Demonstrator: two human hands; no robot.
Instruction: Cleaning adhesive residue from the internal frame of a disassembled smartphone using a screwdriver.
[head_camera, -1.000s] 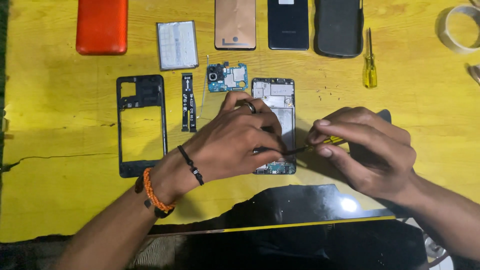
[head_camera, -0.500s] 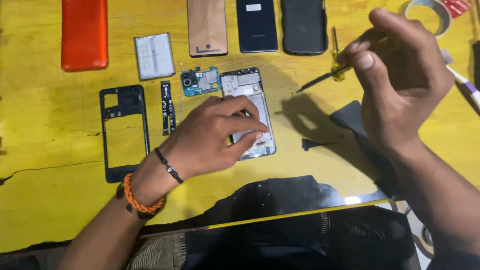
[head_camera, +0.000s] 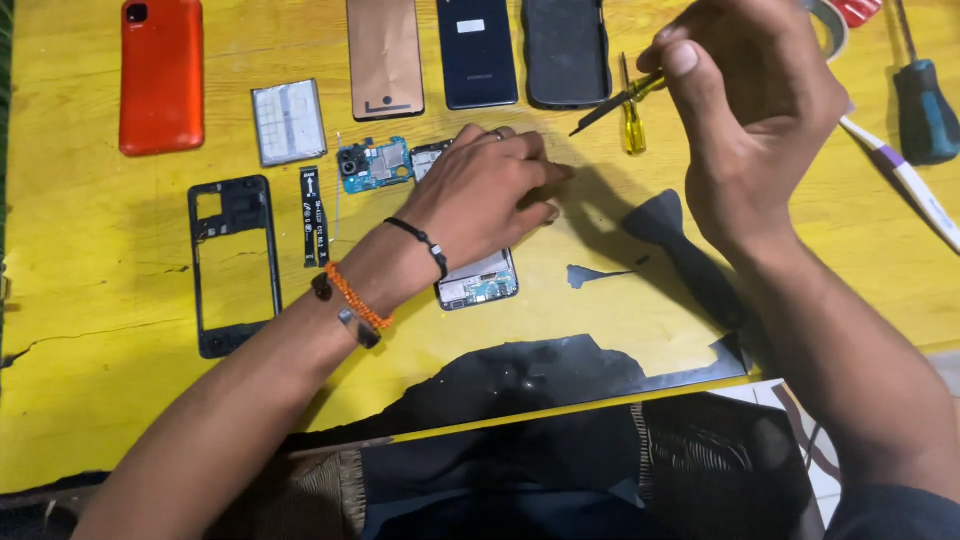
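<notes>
While the left hand (head_camera: 485, 195) presses the fragile, light opened phone (head_camera: 478, 282) flat, the right hand (head_camera: 750, 110) pinches a thin screwdriver (head_camera: 610, 104).

— What's mid-frame?
— An opened phone (head_camera: 478, 280), lying flat, its circuitry showing at the lower end, mostly covered.
— And upper right?
— A thin dark-tipped screwdriver (head_camera: 612, 103) with a yellow handle, tilted, tip pointing lower left, off the table.

Yellow table (head_camera: 100, 400): painted wood, worn and cracked, faint sheen; orange phone (head_camera: 161, 75): smooth satin plastic; blue circuit board (head_camera: 375, 164): matt with metal parts; right hand's (head_camera: 750, 110) screwdriver (head_camera: 612, 104): dark metal shaft.
</notes>
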